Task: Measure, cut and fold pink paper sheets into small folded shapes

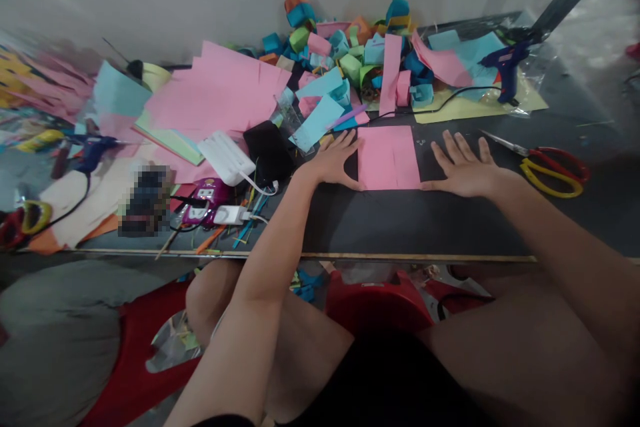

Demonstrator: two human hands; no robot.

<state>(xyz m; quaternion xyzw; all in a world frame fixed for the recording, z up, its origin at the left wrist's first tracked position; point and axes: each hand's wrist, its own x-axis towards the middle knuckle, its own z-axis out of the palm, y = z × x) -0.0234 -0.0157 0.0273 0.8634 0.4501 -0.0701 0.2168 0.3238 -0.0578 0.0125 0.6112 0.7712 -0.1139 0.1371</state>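
A pink sheet of paper [389, 159] lies flat on the dark table, with a faint crease or line running down it. My left hand [334, 160] rests palm down at its left edge, fingers spread, the thumb near the lower left corner. On the other side my right hand [463, 167] is spread flat on the table, its thumb tip by the sheet's lower right corner. Neither hand grips anything. To the right of my right hand lie scissors [553, 170] with red and yellow handles, the blades pointing toward my fingers.
Folded paper pieces [345, 57] are heaped at the back. A blue glue gun [507, 70] lies back right, its cord crossing behind the sheet. Large pink sheets [215, 90], a white power bank [226, 158] and a purple power socket [207, 200] crowd the left. Another person sits at left.
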